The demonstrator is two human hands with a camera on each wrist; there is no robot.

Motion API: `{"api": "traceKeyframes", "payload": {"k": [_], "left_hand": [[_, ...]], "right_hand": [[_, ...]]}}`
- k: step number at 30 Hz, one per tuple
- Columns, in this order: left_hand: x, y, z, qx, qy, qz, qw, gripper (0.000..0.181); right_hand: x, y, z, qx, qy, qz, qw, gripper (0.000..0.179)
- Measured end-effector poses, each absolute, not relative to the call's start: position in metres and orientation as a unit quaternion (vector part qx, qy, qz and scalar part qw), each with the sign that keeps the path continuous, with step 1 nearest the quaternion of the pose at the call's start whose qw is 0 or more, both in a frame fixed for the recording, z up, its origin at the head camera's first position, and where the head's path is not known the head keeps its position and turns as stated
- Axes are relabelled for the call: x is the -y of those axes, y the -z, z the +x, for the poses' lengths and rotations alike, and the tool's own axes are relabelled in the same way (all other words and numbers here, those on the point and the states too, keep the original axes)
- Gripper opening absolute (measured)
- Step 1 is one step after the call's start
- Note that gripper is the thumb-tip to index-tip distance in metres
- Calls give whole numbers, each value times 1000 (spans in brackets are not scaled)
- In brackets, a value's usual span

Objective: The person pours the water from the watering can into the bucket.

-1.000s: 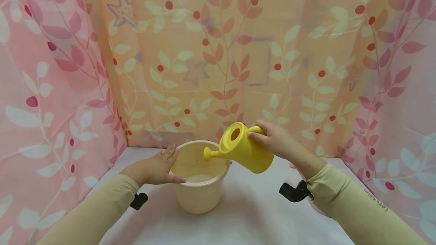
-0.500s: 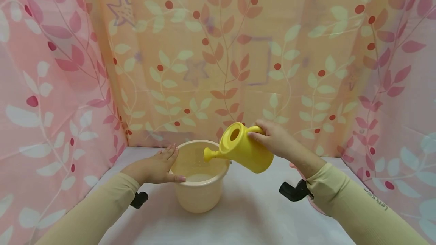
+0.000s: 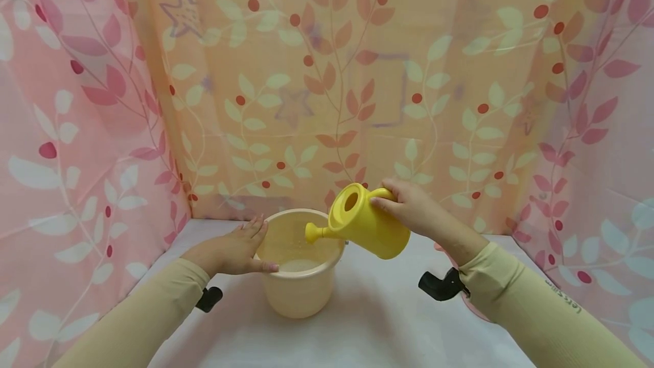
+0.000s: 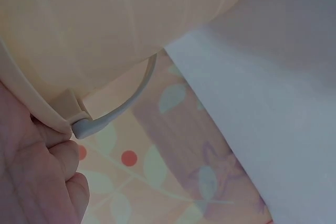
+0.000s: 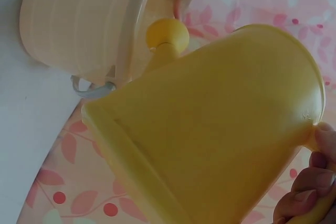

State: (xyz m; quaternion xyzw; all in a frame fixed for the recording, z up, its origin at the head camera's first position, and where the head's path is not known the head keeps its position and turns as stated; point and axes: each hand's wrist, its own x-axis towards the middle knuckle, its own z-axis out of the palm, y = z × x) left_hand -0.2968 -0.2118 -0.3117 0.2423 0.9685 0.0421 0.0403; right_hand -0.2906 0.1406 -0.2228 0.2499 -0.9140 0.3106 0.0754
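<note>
A cream plastic bucket (image 3: 298, 294) stands upright on the white tabletop. My left hand (image 3: 230, 250) rests on its left rim, the fingers and thumb stretched out along it. In the left wrist view, the palm (image 4: 26, 171) lies beside the rim near the grey bail handle (image 4: 123, 100). My right hand (image 3: 414, 209) grips the handle of a yellow watering can (image 3: 375, 231), tilted left. Its spout head (image 3: 311, 233) hangs over the bucket's opening. Small drops show below the spout, and a pale surface lies at the bucket's bottom.
A pink rounded object (image 3: 475, 308) sits on the right of the table, mostly hidden by the right forearm. Patterned curtains (image 3: 337, 84) enclose the back and both sides. Black wrist camera mounts (image 3: 439, 287) stick out from the sleeves.
Both hands, the bucket and the watering can keep practically the same positions. Drops below the spout differ slightly, and the head view has shifted a little.
</note>
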Motion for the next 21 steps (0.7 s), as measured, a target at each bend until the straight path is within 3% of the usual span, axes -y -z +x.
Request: {"api": "traceKeyframes", "payload": {"k": [21], "left_hand": [[209, 307, -294, -969, -40, 238, 47, 107]], "right_hand": [[-139, 221, -288, 918, -296, 252, 76, 25]]}}
